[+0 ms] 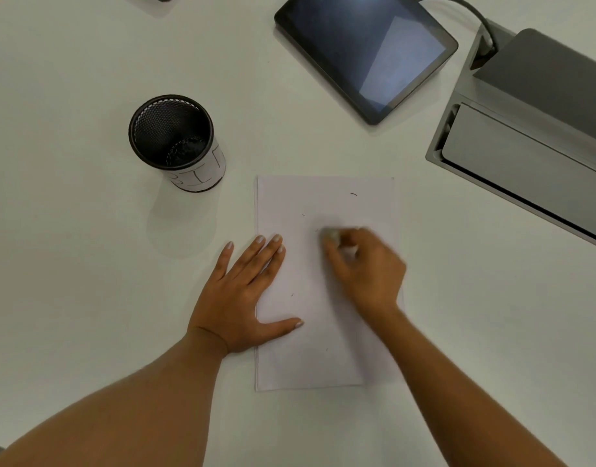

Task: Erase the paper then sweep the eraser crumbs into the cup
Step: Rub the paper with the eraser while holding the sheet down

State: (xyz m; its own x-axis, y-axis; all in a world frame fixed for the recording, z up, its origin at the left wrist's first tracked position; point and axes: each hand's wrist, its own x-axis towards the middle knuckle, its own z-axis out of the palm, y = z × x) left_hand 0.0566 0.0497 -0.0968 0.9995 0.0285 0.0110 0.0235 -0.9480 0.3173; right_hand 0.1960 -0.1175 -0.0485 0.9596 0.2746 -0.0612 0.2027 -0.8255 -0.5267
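We saw the fingers (338,256) of the right hand (370,278) curled and blurred, pinching a pale eraser (330,234) down onto the paper (326,352), roughly mid-sheet; the grip was tight, though the blur hid the eraser's exact shape. The left hand (236,298) lay flat with its fingers straight and slightly spread; its fingertips and thumb pressed on the sheet's left edge, with the little finger and the heel of the hand on the white table (87,264). A few dark crumbs (353,194) sat scattered on the paper. The black mesh cup (175,139) stood upright up-left of the sheet, near but apart from it. A dark tablet (364,52) and a grey box (532,136) lay farther back on the right.
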